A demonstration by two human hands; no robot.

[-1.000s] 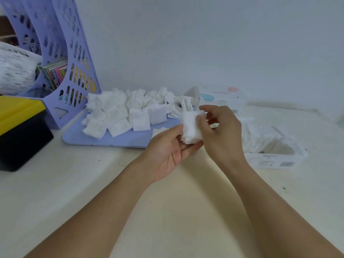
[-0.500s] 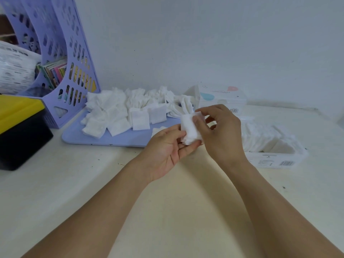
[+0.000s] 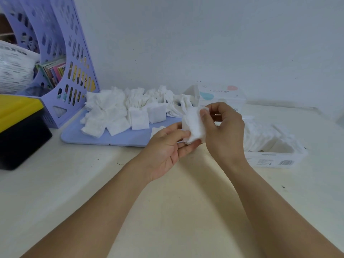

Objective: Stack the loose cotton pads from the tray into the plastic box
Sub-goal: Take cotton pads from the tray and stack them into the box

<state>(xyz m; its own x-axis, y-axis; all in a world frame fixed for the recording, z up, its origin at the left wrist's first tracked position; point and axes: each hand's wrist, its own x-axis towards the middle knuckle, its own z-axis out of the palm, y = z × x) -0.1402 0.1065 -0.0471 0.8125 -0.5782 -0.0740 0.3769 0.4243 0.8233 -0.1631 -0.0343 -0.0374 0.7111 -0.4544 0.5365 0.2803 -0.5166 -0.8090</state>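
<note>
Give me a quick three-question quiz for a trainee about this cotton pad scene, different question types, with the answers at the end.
1. True or false: the clear plastic box already holds white cotton pads.
2. Which hand pinches the top edge of the small bundle of white cotton pads? A) left hand B) right hand
3. Fill in: the loose square cotton pads lie on a flat lilac plastic ____.

Key: 1 true; 2 B; 3 tray.

White cotton pads on a lilac tray — lilac perforated file rack, yellow-lidded black box.
</note>
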